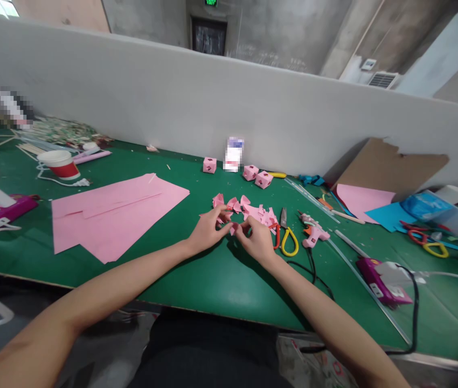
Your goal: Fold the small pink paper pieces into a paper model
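Observation:
My left hand [209,229] and my right hand [256,238] meet over the green table [196,269], fingers pinched together on a small folded pink paper piece [234,228]. Just beyond my fingers lies a heap of several folded pink paper pieces [249,210]. Three finished pink paper cubes [209,165] [250,172] [264,179] stand near the grey partition. A large sheet of pink paper [111,213] lies flat to the left of my left hand.
Yellow-handled scissors [288,237] and a pink glue gun [313,230] lie right of my right hand. A purple power strip [382,277] with a black cable sits further right. A red paper cup [60,163], cardboard [386,161], blue paper [390,215] and a second pair of scissors [429,242] are around.

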Action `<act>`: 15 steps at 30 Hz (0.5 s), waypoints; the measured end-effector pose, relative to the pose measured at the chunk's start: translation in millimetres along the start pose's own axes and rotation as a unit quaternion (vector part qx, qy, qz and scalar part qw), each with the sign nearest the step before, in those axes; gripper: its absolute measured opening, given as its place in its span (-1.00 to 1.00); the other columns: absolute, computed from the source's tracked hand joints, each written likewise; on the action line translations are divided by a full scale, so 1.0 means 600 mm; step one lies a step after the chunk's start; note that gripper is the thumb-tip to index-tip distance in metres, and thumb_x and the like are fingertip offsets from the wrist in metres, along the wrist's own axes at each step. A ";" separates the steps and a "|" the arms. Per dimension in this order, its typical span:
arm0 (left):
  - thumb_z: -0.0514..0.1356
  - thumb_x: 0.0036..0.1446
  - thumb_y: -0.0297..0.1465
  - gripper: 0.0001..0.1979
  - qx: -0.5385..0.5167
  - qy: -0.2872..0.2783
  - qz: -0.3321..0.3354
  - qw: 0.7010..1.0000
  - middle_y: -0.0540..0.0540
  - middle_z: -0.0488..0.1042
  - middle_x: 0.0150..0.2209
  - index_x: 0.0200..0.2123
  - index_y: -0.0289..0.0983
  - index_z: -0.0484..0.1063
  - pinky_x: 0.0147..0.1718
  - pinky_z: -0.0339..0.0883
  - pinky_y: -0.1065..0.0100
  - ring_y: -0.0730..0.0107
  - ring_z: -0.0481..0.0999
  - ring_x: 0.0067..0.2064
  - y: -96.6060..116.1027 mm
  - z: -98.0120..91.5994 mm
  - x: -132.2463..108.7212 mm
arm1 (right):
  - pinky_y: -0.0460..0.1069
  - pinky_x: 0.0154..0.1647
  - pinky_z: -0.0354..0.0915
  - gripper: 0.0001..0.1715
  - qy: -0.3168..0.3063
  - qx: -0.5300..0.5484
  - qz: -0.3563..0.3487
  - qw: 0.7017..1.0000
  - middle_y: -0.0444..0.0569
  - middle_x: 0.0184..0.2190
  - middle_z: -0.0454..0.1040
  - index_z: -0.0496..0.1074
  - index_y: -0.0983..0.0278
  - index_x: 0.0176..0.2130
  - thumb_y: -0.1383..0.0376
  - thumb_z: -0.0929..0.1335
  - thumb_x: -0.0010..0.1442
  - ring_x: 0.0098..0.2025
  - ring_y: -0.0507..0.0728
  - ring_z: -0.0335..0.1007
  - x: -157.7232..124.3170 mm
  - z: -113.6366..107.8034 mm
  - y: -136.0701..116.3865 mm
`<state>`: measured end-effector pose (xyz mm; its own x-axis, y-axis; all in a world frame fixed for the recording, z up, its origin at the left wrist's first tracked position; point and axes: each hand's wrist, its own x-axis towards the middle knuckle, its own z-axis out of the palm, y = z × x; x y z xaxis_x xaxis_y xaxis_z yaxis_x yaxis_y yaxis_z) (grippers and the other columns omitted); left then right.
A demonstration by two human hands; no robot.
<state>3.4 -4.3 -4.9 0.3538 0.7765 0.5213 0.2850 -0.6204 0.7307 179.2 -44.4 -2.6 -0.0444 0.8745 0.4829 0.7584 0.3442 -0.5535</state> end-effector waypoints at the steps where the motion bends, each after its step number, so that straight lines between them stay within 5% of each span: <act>1: 0.21 0.15 -0.38 -0.68 -0.005 -0.009 -0.007 1.000 -0.03 0.53 -0.27 -0.02 -0.24 0.31 -0.28 0.41 0.40 0.43 0.54 -0.29 0.000 0.001 0.000 | -0.08 -0.49 0.15 -0.78 -0.007 0.005 0.003 1.000 -0.13 -0.51 0.47 0.31 0.24 -0.45 0.19 0.33 0.18 -0.52 0.04 0.33 -0.001 0.001 0.000; 7: 0.25 0.09 -0.37 -0.66 -0.058 0.038 -0.097 0.993 0.01 0.50 -0.41 -0.07 -0.27 0.30 -0.37 0.39 0.41 0.43 0.51 -0.39 -0.011 -0.003 0.008 | -0.05 -0.46 0.31 -0.67 -0.030 0.166 0.072 0.983 -0.06 -0.43 0.51 0.38 0.24 -0.33 0.06 0.24 0.29 -0.42 0.10 0.44 0.006 0.009 0.014; 15: 0.26 0.03 -0.35 -0.65 -0.156 0.034 -0.177 0.971 0.07 0.41 -0.50 -0.11 -0.29 0.28 -0.59 0.26 0.49 0.53 0.37 -0.56 -0.007 -0.002 0.012 | -0.03 -0.42 0.46 -0.61 -0.098 0.332 0.128 0.929 -0.01 -0.31 0.53 0.43 0.24 -0.19 0.00 0.38 0.15 -0.26 0.16 0.52 0.011 0.018 0.029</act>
<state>3.5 4.0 -3.8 0.2205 0.9469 0.2339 0.0899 -0.2585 0.9618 185.0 -29.2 -16.5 -0.0840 0.9799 0.1810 0.1937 0.1943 -0.9616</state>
